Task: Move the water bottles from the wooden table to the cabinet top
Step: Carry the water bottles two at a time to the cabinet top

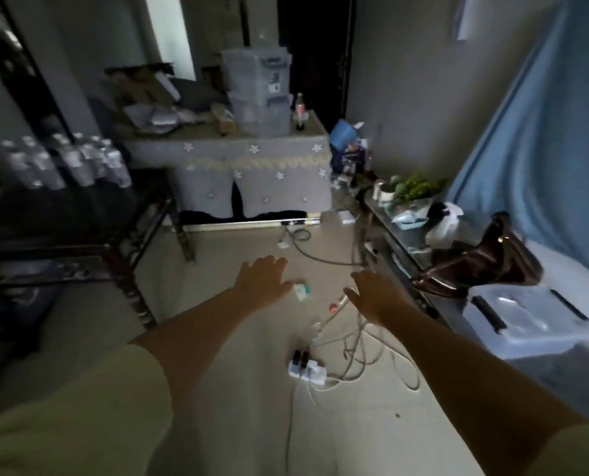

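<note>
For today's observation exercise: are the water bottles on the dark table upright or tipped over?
Upright: the water bottles stand together, caps upward, on the wooden table.

- At the left of the frame, the water bottles (64, 163) stand in a cluster on the wooden table (121, 235).
- Upper centre, stacked storage boxes (258, 91) sit on a cloth-draped table (251, 163), a lone bottle (299, 111) just right of them.
- Lower centre, a power strip (306, 369) lies on the floor among cables.
- At the right, a handbag (485, 259) rests on a side table (402, 235).

At frame centre a white power strip (307, 370) lies on the floor among tangled cables (365, 352), a brown handbag (485, 259) sits at right, and stacked clear storage bins (257, 91) stand at upper centre.
</note>
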`<action>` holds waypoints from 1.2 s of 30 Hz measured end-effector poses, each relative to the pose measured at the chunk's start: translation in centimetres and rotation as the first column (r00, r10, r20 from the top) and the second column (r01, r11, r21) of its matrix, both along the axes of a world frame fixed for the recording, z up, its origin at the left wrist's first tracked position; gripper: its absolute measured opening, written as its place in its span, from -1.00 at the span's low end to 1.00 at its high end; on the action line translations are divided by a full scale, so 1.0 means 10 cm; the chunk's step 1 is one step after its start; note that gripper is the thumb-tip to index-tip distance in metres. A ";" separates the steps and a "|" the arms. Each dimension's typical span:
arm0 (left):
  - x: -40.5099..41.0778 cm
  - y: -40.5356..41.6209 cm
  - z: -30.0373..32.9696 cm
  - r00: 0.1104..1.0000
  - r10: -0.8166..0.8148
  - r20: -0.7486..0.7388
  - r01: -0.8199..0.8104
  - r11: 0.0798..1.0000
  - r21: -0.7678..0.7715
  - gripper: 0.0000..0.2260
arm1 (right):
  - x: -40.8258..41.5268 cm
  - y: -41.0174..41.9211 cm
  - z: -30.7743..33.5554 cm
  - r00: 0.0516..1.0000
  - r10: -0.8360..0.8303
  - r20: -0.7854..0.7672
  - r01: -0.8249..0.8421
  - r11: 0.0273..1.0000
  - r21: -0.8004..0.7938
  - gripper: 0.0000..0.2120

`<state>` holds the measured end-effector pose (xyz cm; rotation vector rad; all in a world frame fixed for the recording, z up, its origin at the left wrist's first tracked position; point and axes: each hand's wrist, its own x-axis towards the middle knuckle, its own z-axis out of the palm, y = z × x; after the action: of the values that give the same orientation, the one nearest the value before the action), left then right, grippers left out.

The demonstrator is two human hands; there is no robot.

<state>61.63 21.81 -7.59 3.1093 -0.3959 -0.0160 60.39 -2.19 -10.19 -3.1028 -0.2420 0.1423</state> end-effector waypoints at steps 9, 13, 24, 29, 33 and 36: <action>-0.34 1.83 0.15 0.873 0.481 -0.080 -0.484 0.875 -0.017 -0.55 | 0.61 2.19 0.11 0.880 0.476 0.016 -0.476 0.880 0.013 -0.52; -0.44 2.21 0.20 0.806 0.589 -0.058 -0.591 0.807 -0.020 -0.53 | 0.79 2.90 0.19 0.789 0.614 0.025 -0.614 0.790 -0.009 -0.52; -0.63 2.93 0.08 0.628 0.776 -0.063 -0.777 0.629 0.003 -0.55 | 1.04 4.00 0.09 0.627 0.779 0.016 -0.778 0.627 -0.044 -0.53; -0.55 3.37 -0.06 0.609 0.790 -0.070 -0.793 0.609 -0.022 -0.54 | 1.13 4.49 0.01 0.589 0.808 0.006 -0.806 0.588 -0.073 -0.53; -0.40 3.90 -0.16 0.622 0.779 -0.082 -0.783 0.621 -0.035 -0.53 | 1.27 5.04 -0.04 0.583 0.813 0.011 -0.809 0.581 -0.091 -0.53; -0.26 4.46 -0.15 0.634 0.766 -0.107 -0.773 0.632 -0.055 -0.54 | 1.42 5.57 -0.04 0.606 0.794 0.036 -0.792 0.607 -0.067 -0.54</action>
<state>59.06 66.40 -9.14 2.8766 0.9353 -0.1010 74.59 53.52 -10.60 -2.7581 -1.6359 0.0570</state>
